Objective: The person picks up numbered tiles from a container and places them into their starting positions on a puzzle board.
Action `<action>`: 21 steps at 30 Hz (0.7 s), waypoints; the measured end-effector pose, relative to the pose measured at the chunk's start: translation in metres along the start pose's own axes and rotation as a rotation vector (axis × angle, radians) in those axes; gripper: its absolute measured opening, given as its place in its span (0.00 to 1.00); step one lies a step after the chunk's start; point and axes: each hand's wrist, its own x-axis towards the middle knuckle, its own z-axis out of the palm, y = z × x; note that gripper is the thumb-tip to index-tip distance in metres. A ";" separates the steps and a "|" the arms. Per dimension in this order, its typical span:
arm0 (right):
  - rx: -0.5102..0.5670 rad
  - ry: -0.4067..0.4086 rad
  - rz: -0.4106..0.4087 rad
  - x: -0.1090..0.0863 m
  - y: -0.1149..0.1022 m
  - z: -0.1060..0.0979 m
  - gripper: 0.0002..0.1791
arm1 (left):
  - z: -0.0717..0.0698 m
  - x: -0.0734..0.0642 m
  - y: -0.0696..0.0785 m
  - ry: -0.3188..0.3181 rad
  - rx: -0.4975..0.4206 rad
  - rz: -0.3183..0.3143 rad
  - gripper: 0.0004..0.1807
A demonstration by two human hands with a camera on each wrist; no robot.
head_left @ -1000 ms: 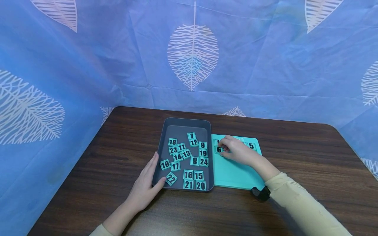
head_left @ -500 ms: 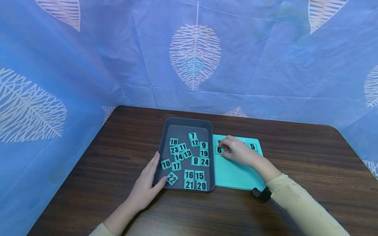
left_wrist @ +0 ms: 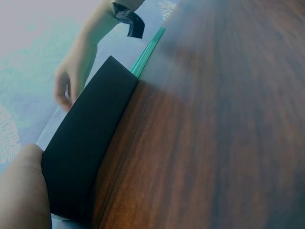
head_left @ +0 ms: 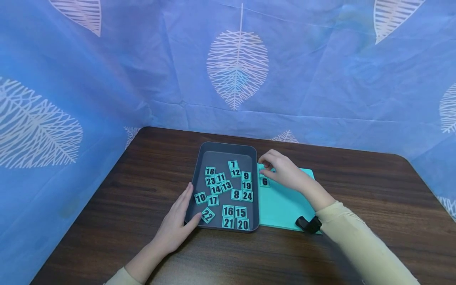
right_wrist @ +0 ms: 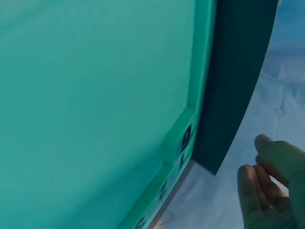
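Note:
My left hand point(head_left: 174, 229) rests at the near left corner of a grey tray point(head_left: 224, 147), with straight fingers along its side wall and the thumb at the front rim. Inside the tray lie several turquoise number tiles, among them tile 22 point(head_left: 207, 215) beside my thumb. To the tray's right, a turquoise number board point(head_left: 285, 206) touches it. Tile 6 point(head_left: 265, 181) sits in the board's second row at the left. Above the board's upper left corner hovers my right hand point(head_left: 285, 170), fingers loosely bent and thumb apart, with nothing between them. It hides most of the top row.
All this stands on a dark wooden table point(head_left: 149, 158). A blue cloth point(head_left: 171, 71) with white leaf prints hangs behind and to the sides. A black band point(head_left: 308, 224) is worn on the right wrist.
My right hand has let go of tile 6 and risen off the board, up and slightly left towards the tray. The left hand stays at the tray. The head view has shifted slightly.

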 end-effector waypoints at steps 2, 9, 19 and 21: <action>0.024 -0.011 0.000 0.011 -0.003 0.003 0.15 | 0.000 0.000 -0.001 0.001 0.004 -0.001 0.41; 0.054 -0.090 -0.026 0.045 -0.007 0.023 0.16 | 0.001 -0.002 -0.002 0.002 0.000 -0.015 0.41; -0.034 -0.196 -0.051 0.068 -0.007 0.039 0.17 | -0.001 -0.001 -0.001 -0.009 -0.007 -0.017 0.42; -0.062 -0.221 -0.068 0.072 -0.008 0.040 0.18 | -0.002 -0.001 -0.002 -0.009 -0.005 -0.018 0.41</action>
